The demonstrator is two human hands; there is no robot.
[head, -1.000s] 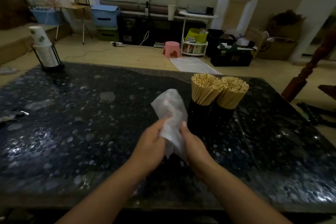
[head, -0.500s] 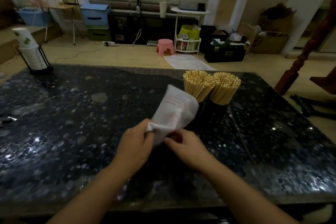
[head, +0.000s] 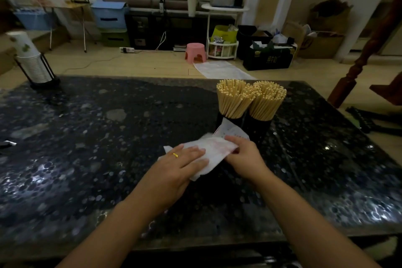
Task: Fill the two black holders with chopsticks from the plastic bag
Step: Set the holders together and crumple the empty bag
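Head view: the crumpled white plastic bag [head: 208,150] lies flat on the dark speckled stone table [head: 87,137], its long axis running 8 to 2 o'clock; the left hand [head: 178,163] presses it with straight fingers; the right hand [head: 243,154] pinches its 2 o'clock end; two black cylindrical holders [head: 258,128] crammed with pale wooden chopsticks [head: 250,98] stand just beyond at 12 o'clock

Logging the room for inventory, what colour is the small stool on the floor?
Pink. The stool shows in the head view.
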